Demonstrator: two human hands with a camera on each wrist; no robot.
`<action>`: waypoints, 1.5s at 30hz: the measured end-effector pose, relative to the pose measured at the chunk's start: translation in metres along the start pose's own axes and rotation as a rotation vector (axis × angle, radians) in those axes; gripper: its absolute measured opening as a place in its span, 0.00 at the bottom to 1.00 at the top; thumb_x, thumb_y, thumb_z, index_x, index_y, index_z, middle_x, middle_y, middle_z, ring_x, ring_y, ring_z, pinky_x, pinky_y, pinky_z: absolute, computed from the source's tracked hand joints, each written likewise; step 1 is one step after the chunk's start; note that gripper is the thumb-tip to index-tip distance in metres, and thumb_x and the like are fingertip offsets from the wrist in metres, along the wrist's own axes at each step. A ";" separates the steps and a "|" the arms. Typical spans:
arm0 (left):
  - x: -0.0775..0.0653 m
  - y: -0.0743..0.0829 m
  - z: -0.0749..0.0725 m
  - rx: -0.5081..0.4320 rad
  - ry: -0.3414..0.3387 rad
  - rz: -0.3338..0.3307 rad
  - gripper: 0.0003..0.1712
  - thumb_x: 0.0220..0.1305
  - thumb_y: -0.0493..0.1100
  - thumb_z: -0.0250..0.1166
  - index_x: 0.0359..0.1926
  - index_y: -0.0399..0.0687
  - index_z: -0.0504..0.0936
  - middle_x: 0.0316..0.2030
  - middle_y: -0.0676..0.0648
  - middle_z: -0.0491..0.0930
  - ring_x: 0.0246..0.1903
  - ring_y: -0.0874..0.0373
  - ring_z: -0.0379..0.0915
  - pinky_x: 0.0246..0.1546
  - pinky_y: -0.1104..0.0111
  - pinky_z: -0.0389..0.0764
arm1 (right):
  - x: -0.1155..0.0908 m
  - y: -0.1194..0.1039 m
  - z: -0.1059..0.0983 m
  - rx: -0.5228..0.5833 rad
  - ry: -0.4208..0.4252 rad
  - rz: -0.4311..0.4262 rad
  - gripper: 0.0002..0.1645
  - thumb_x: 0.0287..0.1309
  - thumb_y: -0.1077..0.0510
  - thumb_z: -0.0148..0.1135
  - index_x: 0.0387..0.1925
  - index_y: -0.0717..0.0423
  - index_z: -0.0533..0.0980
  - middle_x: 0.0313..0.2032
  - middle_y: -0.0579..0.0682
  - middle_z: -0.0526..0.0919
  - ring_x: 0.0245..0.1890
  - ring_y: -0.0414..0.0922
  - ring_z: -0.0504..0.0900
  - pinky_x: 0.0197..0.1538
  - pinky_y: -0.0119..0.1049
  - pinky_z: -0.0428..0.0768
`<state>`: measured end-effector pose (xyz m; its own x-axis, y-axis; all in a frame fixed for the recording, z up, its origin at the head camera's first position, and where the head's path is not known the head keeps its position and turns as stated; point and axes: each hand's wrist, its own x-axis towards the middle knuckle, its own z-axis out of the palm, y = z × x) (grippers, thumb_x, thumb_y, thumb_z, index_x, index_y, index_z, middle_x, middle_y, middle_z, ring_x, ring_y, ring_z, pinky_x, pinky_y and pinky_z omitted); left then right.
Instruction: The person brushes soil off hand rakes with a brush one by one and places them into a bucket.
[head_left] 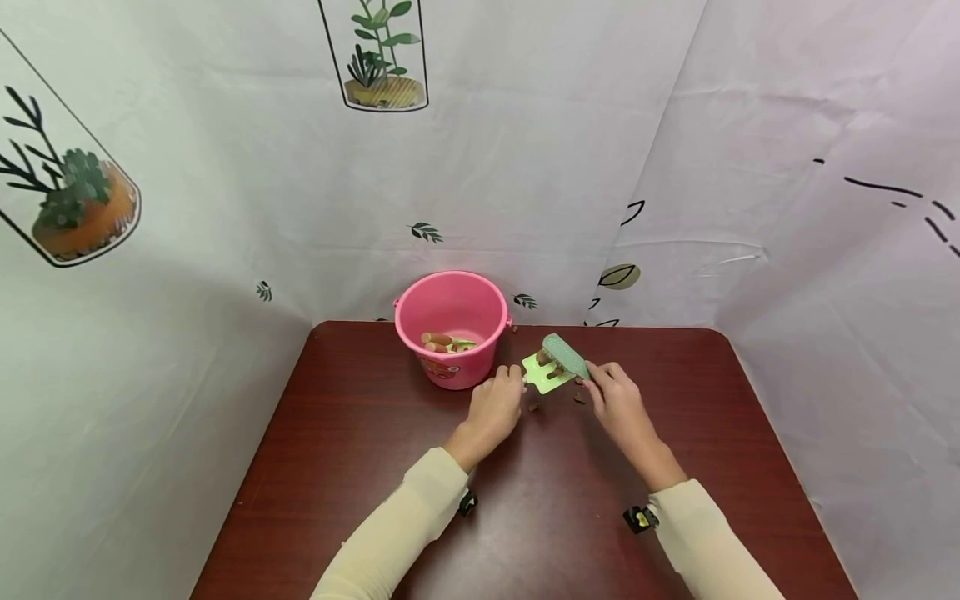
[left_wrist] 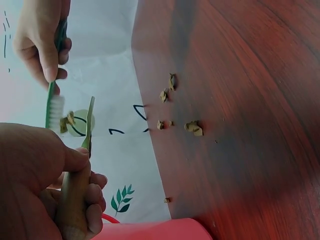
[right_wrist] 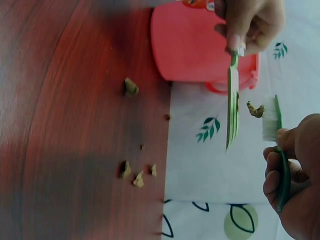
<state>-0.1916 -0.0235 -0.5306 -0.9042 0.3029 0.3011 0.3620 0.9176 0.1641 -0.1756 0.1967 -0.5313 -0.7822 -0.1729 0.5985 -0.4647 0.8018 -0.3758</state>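
My left hand (head_left: 497, 407) grips the wooden handle (left_wrist: 74, 202) of a small toy garden fork with a flat, slotted green head (head_left: 553, 387). My right hand (head_left: 621, 407) holds a green brush (head_left: 564, 354) by its handle, its white bristles (right_wrist: 270, 119) facing the fork head. A curled brown dried piece (right_wrist: 255, 109) is at the bristle tips, beside the fork head. Both tools are held up above the table, right of a pink bucket (head_left: 480, 360). Several more brown crumbled bits (left_wrist: 194, 128) lie on the tabletop below.
Inside the bucket are wooden-handled tools (head_left: 437, 338) with green parts. The dark red-brown table (head_left: 337, 467) ends at a white patterned cloth (head_left: 525, 183) behind it. One small bit (head_left: 514, 329) lies by the bucket near the table's back edge.
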 end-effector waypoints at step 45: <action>-0.005 -0.002 -0.009 0.020 -0.024 0.011 0.11 0.73 0.46 0.65 0.41 0.43 0.76 0.32 0.45 0.79 0.26 0.50 0.84 0.24 0.58 0.82 | 0.001 0.031 -0.004 -0.130 0.060 0.044 0.19 0.59 0.72 0.69 0.52 0.74 0.81 0.37 0.67 0.78 0.34 0.60 0.82 0.36 0.54 0.83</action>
<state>-0.1860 -0.0290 -0.5238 -0.9053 0.3190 0.2803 0.3678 0.9190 0.1420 -0.1889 0.2243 -0.5397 -0.7726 -0.1043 0.6262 -0.3696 0.8759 -0.3102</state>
